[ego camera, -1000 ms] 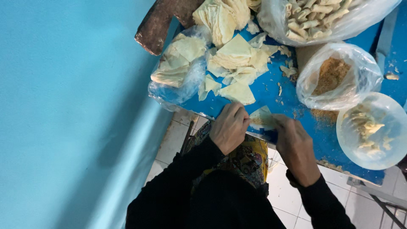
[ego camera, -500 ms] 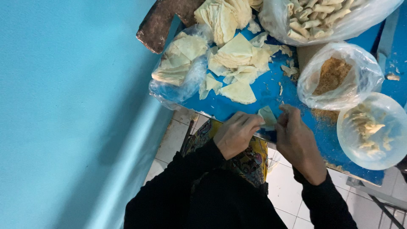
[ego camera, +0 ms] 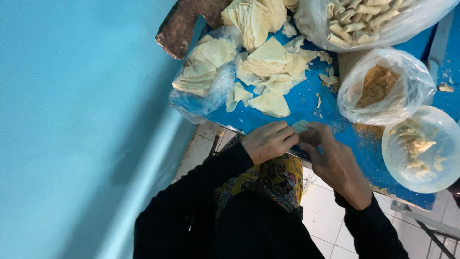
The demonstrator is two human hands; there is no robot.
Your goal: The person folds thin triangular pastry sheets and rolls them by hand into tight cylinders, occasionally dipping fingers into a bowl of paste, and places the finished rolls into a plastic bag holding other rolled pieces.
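Wrapper piece [ego camera: 301, 126], pale and thin, sits pinched between the fingertips of both hands at the near edge of the blue table [ego camera: 306, 103]. The left hand [ego camera: 268, 141] has its fingers curled narrow, tips pressed on the wrapper's left side. The right hand [ego camera: 335, 160] meets it from the other side, fingers bent close over the same piece. Whether any filling lies inside the fold cannot be told; the fingers cover that part.

Step in hand, as judged: folding or rolling a single wrapper into shape. The next move would call for an even press along the fold with both sets of fingertips, so the thin sheet neither tears nor springs open.

Just beyond the fingertips lies a loose heap of cut wrappers [ego camera: 270, 72], some triangular. Left of that heap, a clear bag of wrappers [ego camera: 203, 67] overhangs the table edge. To the right of the right hand's fingers stand a clear round bowl [ego camera: 421, 148] with pale scraps, and past it a bag of brown crumbly filling [ego camera: 378, 86]. Farthest from the fingers, a large bag of finished rolls [ego camera: 364, 17].
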